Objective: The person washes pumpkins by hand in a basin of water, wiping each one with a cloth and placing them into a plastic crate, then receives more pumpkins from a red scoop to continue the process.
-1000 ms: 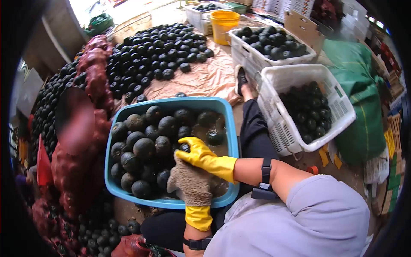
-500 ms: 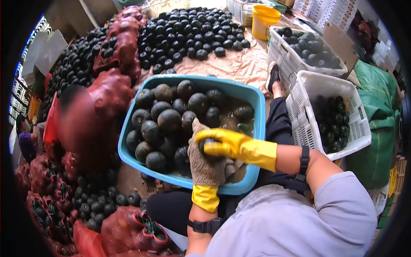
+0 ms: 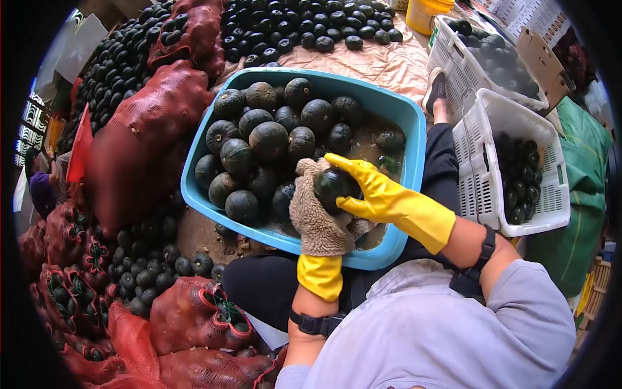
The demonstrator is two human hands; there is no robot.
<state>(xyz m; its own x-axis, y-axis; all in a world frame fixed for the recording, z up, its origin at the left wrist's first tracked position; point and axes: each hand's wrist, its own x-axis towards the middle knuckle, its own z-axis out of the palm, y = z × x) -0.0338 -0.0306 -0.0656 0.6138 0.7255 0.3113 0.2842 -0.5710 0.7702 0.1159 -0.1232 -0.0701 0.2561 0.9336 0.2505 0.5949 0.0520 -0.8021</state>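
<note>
Over the near right part of a blue tub [image 3: 194, 194], my two hands hold a small dark green pumpkin [image 3: 332, 187]. My left hand [image 3: 317, 220] wears a yellow rubber glove, covered from the wrist up by a brown fleecy cloth. That cloth [image 3: 311, 227] presses against the pumpkin's left and lower side; the fingers under it are hidden. On the other side, my yellow-gloved right hand [image 3: 379, 191] grips the pumpkin between thumb and fingers. Many more pumpkins [image 3: 268, 141] are heaped in the tub's left and middle, and a few sit in murky water [image 3: 369, 144] at its right.
White plastic crates [image 3: 479, 175] with pumpkins stand at the right, beside a green tarp [image 3: 576, 194]. Red mesh sacks [image 3: 139, 123] crowd the left. More pumpkins [image 3: 311, 23] cover a sheet [image 3: 389, 71] behind the tub. A yellow bucket [image 3: 424, 16] is at the back; another person [image 3: 44, 188] sits far left.
My right hand has shifted from over the pumpkin to its right side, so more of the pumpkin shows. The whole view has tilted lower, and the tub sits higher in it.
</note>
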